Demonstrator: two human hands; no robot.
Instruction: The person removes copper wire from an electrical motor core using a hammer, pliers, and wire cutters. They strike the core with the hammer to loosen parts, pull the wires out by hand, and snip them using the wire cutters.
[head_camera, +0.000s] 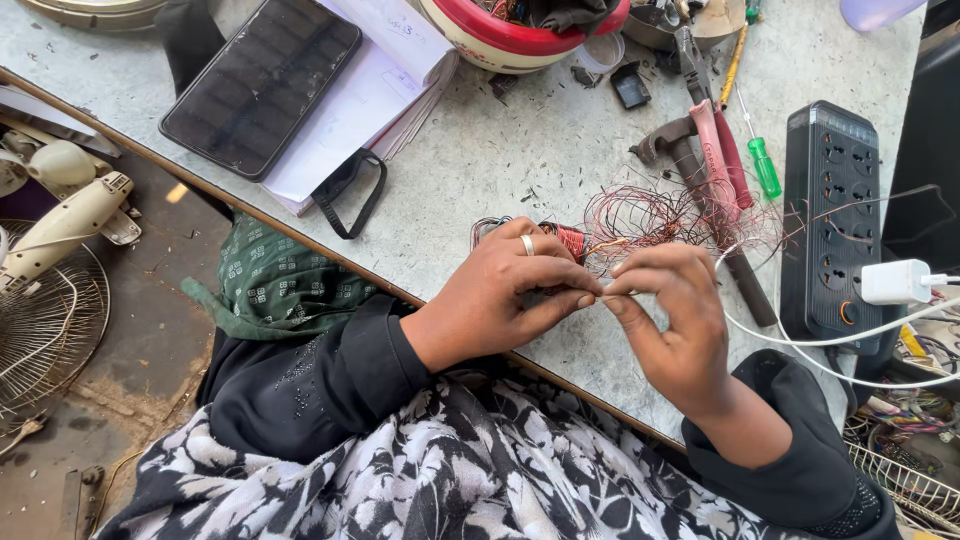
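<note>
My left hand (510, 295), a ring on one finger, grips a small coil of copper winding wire (570, 240) bound in red. My right hand (675, 320) meets it fingertip to fingertip, pinching thin wire strands between thumb and forefinger. A loose tangle of reddish copper wire (650, 215) spreads out behind the hands on the grey worktop (480, 160). Both hands hover over the table's near edge, above my lap.
A hammer (700, 190), pink-handled pliers (725, 150) and a green screwdriver (765, 165) lie behind the wire. A black power strip (830, 220) with a white charger (895, 282) sits right. A phone (262, 85) rests on papers (350, 110); a red-rimmed bowl (520, 35) stands beyond. Fan parts (50, 300) lie on the floor.
</note>
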